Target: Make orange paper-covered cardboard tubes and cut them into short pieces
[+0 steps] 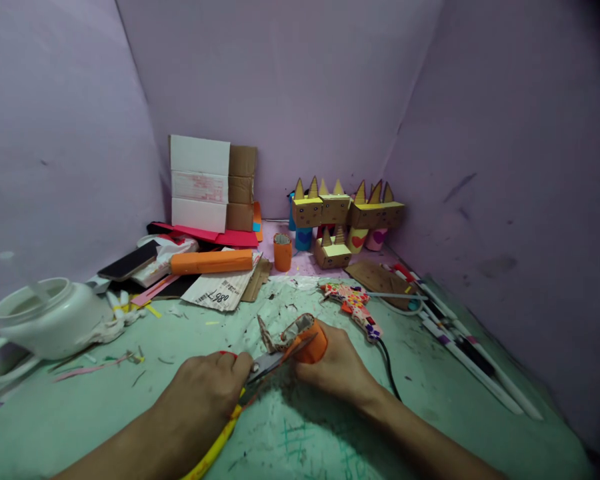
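My left hand (203,383) is closed round scissors (266,365) with a yellow handle below the fist and a bit of red above it. The blades reach the edge of an orange paper-covered tube (316,343), where a strip curls away from the rim. My right hand (340,367) grips the tube from the right, its open end tilted toward the left. Crumpled brownish-grey lining shows inside the tube. Beyond my hands stands a second, short orange tube (283,253). A flower-patterned glue gun (355,307) lies right of my right hand.
A white pot (45,320) stands at the left, near a phone (129,261) and paper scraps. An orange roll (211,262) rests on papers. Cardboard boxes with pointed ears (333,253) stand at the back. Several markers (470,363) lie along the right.
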Available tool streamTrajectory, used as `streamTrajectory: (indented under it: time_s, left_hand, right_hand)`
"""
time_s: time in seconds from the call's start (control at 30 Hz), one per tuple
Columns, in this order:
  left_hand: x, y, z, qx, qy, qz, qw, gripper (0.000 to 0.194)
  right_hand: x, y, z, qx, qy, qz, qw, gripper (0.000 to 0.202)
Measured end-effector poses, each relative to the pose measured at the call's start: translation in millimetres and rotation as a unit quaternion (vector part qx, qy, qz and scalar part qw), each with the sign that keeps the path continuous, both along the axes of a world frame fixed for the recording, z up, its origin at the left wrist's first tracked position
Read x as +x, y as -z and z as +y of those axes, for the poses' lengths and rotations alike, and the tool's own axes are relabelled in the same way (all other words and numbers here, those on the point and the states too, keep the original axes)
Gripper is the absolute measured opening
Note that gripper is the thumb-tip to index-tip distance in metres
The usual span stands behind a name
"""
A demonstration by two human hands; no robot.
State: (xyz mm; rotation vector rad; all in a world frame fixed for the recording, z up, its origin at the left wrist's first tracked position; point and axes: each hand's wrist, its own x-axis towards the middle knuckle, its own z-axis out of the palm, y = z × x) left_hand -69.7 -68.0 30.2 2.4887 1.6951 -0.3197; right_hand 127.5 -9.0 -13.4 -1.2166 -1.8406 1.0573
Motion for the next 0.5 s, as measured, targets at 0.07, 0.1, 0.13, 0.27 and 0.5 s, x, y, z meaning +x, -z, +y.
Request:
streamTrajectory:
  time_s: [0.07, 0.1, 0.13, 0.27, 0.5]
  left_hand:
    - [0.2, -0.4, -2.1, -0.008, -0.002, -0.018, 1.000, 0.030]
    - [0.9, -1.2, -3.2, -0.016, -0.004, -0.033, 0.999, 0.028]
    - [1.7, -2.3, -4.2, -0.023, -0.007, -0.047, 0.999, 0.026]
    - [4.5, -5.3, -6.4, -0.036, -0.009, -0.067, 0.997, 0.026]
    - [-15.7, 2.2, 1.1, 0.003, 0.049, -0.077, 0.996, 0.013]
  right_hand:
    - [0.4, 0.2, -0.1, 0.004, 0.010, -0.008, 1.000, 0.018]
    - [0.5, 0.6, -0.4, 0.006, 0.014, -0.014, 1.000, 0.019]
    - [0.5, 1.2, -0.7, 0.006, 0.017, -0.017, 1.000, 0.019]
    - [-0.9, 4.7, -2.9, 0.020, 0.033, -0.033, 0.999, 0.019]
    - [12.4, -12.2, 3.3, -0.077, -0.102, 0.086, 0.988, 0.035]
